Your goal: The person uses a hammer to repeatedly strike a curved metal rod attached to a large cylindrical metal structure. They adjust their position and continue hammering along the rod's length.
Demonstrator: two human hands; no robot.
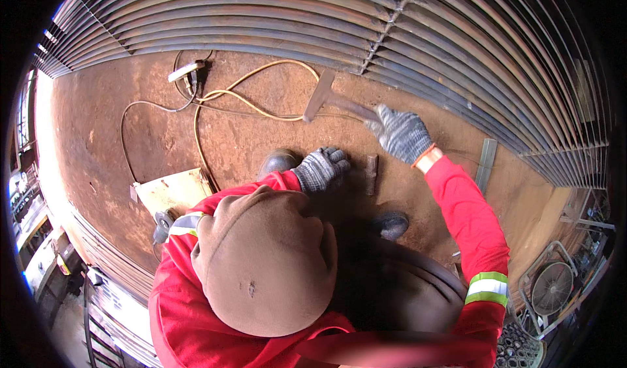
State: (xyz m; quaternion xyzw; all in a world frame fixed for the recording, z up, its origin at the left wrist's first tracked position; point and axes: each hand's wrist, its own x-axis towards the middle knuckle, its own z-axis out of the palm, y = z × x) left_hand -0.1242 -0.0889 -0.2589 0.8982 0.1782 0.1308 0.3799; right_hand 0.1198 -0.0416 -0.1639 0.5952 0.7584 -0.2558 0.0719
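Rust-brown surface: grey steel-bar grille along far edge.
T-shaped brown metal hammer: above surface, near far edge; judged stiff, head-heavy; best gripped at handle end.
Grey-gloved right hand: clamped on hammer handle.
Grey-gloved left hand: apart, curled beside short rusty bar; grasp cannot be told.

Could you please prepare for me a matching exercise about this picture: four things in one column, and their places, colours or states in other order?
Column 1
A. hammer
B. cap
C. thick cable
D. row of metal bars

Column 2
1. brown, in the lower half of the picture
2. spanning the top of the picture
3. held in the gloved right hand
4. yellowish, lying in loops

Right pairs: A-3, B-1, C-4, D-2
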